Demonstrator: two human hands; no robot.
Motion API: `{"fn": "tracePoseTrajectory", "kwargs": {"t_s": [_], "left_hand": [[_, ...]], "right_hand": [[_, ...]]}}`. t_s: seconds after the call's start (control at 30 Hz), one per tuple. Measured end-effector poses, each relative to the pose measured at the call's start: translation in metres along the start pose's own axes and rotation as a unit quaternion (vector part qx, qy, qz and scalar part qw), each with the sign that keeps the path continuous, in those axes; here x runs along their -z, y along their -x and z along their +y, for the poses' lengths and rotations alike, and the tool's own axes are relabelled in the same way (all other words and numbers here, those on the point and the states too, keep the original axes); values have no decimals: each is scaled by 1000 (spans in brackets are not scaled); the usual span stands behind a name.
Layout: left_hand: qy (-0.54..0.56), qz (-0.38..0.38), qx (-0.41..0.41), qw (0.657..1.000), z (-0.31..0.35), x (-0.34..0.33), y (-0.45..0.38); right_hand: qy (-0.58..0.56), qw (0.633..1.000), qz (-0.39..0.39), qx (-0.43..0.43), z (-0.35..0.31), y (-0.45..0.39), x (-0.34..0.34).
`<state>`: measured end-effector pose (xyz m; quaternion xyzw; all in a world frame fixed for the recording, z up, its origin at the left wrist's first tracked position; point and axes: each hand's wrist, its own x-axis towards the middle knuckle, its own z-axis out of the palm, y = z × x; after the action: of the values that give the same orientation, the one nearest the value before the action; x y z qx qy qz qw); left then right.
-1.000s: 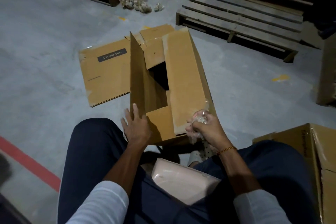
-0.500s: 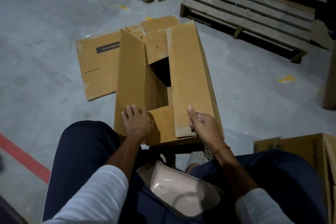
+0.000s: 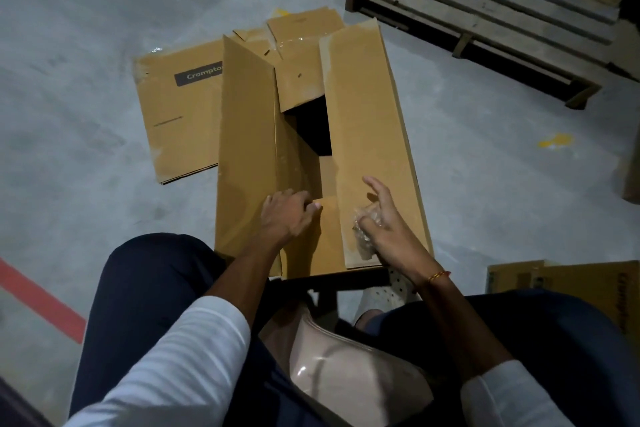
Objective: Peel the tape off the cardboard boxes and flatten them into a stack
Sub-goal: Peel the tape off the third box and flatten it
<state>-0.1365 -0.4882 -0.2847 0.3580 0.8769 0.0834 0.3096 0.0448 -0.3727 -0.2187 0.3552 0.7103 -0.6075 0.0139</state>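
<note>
Head view: the open box [image 3: 363,135] stands on the floor [image 3: 86,45] between the seated person's knees, flaps up. The left hand [image 3: 284,215] curls its fingers over the near short flap's edge; the right hand [image 3: 388,218] cradles a wad of peeled tape [image 3: 363,229], its other fingers splayed loose. The risk: that sticky wad could catch on the long flap, or one-handed pressing could skew the box so it buckles rather than folds. Tape remnants seem to glint at the far flaps. Readable: "Crompto…" on the flattened box [image 3: 180,114] behind.
</note>
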Motion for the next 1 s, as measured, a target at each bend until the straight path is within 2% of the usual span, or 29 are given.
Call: {"fn": "tracePoseTrajectory", "kwargs": {"t_s": [0.23,0.37,0.43,0.47,0.6,0.67,0.73,0.83,0.93,1.0], "left_hand": [[-1,0,-46,999,18,16,16],[17,6,-90,996,30,12,25],[20,27,-121,992,39,10,33],[17,39,-137,990,43,8,38],[38,70,-168,983,49,10,49],[76,60,-178,979,50,15,52],[101,53,-192,975,50,18,56],[110,67,-212,969,53,23,65],[67,103,-254,959,65,32,80],[33,84,-282,955,74,32,90]], "right_hand": [[-13,994,38,98,2,5,12],[118,978,79,151,-9,22,23],[239,952,105,159,-22,37,24],[318,927,118,159,-28,45,24],[537,820,130,147,-48,65,29],[581,793,126,135,-54,71,29],[600,778,145,118,-57,73,34],[618,751,214,91,-63,70,68],[596,767,237,2,-72,64,115],[595,771,220,-51,-71,61,131]]}}
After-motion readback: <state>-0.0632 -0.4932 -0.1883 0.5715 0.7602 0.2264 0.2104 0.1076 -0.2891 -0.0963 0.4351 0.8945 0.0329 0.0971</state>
